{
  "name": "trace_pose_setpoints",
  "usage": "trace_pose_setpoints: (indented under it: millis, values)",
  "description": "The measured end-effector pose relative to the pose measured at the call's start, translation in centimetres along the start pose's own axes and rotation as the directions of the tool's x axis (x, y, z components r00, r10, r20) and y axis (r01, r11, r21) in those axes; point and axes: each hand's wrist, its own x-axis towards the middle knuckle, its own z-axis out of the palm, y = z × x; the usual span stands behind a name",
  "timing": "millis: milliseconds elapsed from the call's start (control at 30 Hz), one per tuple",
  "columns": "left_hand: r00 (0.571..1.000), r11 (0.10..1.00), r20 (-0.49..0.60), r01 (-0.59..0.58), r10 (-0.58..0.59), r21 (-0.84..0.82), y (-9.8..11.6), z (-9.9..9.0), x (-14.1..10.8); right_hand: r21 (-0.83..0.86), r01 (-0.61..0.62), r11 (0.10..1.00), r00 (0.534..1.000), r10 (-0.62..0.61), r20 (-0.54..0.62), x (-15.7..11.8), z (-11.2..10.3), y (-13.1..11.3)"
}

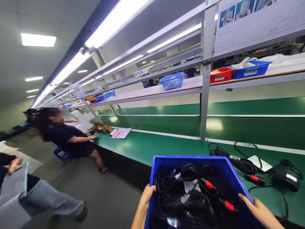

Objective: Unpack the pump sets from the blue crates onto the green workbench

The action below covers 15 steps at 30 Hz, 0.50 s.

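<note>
Both my hands carry a blue plastic bin (190,157) by its sides. My left hand (148,194) wraps over the left rim, and my right hand (256,208) grips the right rim. Inside the bin lie several coiled black cables (186,173) bound with clear ties, along with black parts that have red bands (229,206). The bin's far end overlaps the green workbench (143,149) in view; whether it touches the bench I cannot tell. To the right, on the bench, rest another coiled black cable (243,163) and a black round device (287,175) with a white label.
A metal post (205,105) rises from the bench and carries a shelf with a blue basket (172,81), a red bin (221,75) and a blue bin (251,70). Papers (121,133) lie farther left. One person (69,136) sits at the bench; another (47,194) is at lower left.
</note>
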Motion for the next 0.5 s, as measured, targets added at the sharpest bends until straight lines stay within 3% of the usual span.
trace_pose_setpoints:
  millis: [133, 267, 333, 433, 500]
  values:
    - [0.996, 0.976, 0.069, -0.077, 0.064, 0.204, 8.9, 1.3, 10.6, 0.008, -0.001, 1.0, 1.0, 0.001, -0.004, 4.8, 3.1, -7.3]
    - [0.989, 0.9, 0.102, -0.136, 0.103, 0.415, 14.0, 2.5, 17.6, -0.004, -0.033, 0.999, 0.999, 0.033, -0.024, 9.6, 5.3, -10.3]
    - [0.983, 0.84, 0.109, -0.183, 0.148, 0.511, 15.5, 2.6, 19.1, -0.014, -0.063, 0.998, 0.997, 0.063, -0.044, 11.3, 5.8, -10.9]
    - [0.947, 0.738, 0.106, -0.305, 0.304, 0.601, 16.4, 3.1, 18.7, -0.025, -0.101, 0.995, 0.992, 0.098, -0.078, 12.3, 6.0, -11.2]
    - [0.844, 0.566, 0.204, -0.493, 0.496, 0.661, 16.2, 4.9, 17.2, -0.034, -0.117, 0.993, 0.989, 0.113, -0.093, 12.2, 6.1, -11.1]
